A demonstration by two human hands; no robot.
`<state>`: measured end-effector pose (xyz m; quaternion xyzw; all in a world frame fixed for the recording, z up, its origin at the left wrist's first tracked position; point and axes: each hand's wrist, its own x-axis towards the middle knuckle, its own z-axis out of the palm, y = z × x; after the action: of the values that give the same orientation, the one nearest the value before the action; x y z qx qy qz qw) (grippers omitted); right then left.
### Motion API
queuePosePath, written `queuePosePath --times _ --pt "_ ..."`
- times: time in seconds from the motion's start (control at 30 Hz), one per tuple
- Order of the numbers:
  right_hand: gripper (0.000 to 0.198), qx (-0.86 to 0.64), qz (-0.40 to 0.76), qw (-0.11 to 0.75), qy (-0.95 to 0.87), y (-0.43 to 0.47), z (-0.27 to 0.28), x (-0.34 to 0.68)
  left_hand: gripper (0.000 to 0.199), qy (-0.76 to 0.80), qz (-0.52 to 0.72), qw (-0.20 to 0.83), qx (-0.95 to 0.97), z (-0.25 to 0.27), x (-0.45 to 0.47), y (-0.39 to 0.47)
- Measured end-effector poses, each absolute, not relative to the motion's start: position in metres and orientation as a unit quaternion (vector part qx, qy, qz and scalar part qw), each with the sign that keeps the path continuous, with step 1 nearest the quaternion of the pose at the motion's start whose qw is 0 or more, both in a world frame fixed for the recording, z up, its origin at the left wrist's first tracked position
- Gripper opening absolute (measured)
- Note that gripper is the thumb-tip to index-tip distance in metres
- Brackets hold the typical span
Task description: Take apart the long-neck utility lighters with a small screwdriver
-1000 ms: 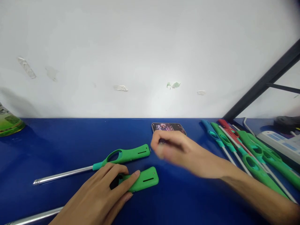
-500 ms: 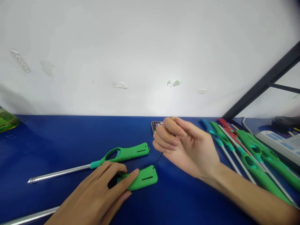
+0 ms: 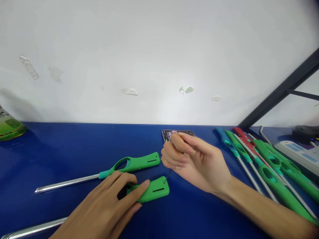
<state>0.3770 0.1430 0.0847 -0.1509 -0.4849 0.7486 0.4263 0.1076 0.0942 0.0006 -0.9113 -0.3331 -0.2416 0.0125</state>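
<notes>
My left hand [image 3: 107,202] is closed over the body of a green long-neck lighter [image 3: 156,190], pressing it to the blue table. The lighter's slotted end juts out to the right of my fingers. My right hand [image 3: 193,159] is curled round a thin dark screwdriver [image 3: 168,175], its handle hidden in the fist. The shaft slants down, and its tip meets the upper corner of the lighter's end, by the small hole. Just behind lies a second green lighter [image 3: 143,161], its metal tube pointing left.
Several green, red and blue lighters [image 3: 276,189] lie on the right side of the blue table [image 3: 74,149]. A phone [image 3: 178,132] rests behind my right hand. A power strip [image 3: 299,152] and black frame bar [image 3: 274,94] are at right; a green-labelled bottle [image 3: 11,126] stands at left.
My right hand has come down a little with the screwdriver, so less shaft shows and more of the phone is visible. The whole view has shifted slightly; my left hand keeps its hold.
</notes>
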Motion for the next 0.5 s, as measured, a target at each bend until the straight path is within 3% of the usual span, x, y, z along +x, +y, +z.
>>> queuePosePath --times 0.5 --pt "0.047 -0.133 0.753 0.441 -0.470 0.1471 0.0812 0.3801 0.052 -0.336 -0.236 -0.001 -0.912 -0.0010 0.1057 0.0914"
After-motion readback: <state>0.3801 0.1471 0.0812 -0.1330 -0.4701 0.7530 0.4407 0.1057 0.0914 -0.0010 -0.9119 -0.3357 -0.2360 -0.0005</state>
